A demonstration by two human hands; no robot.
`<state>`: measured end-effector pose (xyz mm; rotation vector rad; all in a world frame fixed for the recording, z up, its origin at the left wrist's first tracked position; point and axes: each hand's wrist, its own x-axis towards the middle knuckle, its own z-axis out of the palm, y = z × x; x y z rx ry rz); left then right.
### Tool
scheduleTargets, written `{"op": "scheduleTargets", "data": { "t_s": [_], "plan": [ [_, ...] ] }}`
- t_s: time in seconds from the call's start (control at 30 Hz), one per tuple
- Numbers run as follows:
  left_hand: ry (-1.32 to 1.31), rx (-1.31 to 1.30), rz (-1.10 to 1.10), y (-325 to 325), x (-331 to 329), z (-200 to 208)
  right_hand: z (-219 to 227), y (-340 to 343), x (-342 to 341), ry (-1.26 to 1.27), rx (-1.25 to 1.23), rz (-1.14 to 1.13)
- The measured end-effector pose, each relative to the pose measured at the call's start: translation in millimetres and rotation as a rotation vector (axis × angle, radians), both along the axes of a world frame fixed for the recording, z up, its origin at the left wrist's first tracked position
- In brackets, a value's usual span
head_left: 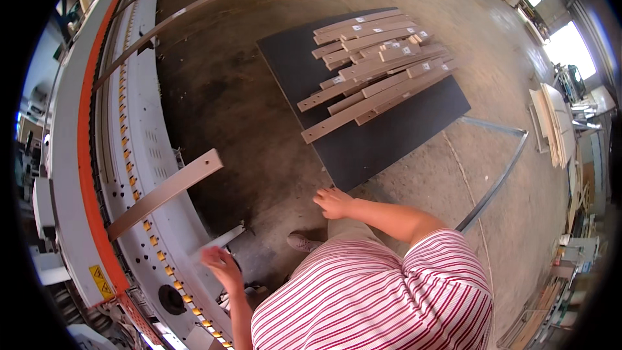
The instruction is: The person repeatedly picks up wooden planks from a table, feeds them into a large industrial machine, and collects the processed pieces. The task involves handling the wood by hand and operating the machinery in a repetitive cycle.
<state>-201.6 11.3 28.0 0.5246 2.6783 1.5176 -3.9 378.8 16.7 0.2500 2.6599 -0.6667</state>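
A brown board [167, 193] is laid crosswise over the long machine [150, 78], its inner end set by the orange rail [86, 123] and its outer end, pierced by a hole, left jutting past the machine's floor-side edge. The left hand [221, 267] is held at that same edge, nearer the wearer's body than the board; the right hand [333, 203] is held well out from the machine, over the floor side. The board is thus found ahead of the left grip, apart from it, with the long axis run across the machine rather than along it; by the left hand it is more nearly approached. No board is seen clamped in either grip; whether the blurred left fingers and curled right fingers are apart or together cannot be told.
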Motion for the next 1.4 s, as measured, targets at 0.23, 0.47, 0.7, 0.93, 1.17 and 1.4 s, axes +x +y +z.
{"op": "scheduleTargets", "data": {
  "t_s": [0.23,0.47,0.7,0.93,1.17,1.4],
  "plan": [
    [-0.801,-0.595,-0.618,-20,113,-100,-103,136,78,-0.298,0.078,-0.351],
    [-0.851,-0.777,-0.378,38,147,-93,-173,321,42,-0.137,0.338,-0.483],
    [-0.997,-0.339,-0.268,113,153,-67,-240,398,-38,0.042,0.582,-0.255],
    [-1.233,-0.233,0.005,180,135,-36,-218,369,-13,-0.124,0.594,0.096],
    [-1.277,0.282,0.367,184,106,-62,-128,234,14,0.089,0.256,0.126],
    [-0.970,0.418,0.561,103,84,-28,-26,105,-18,0.119,-0.042,0.202]
  ]
}}
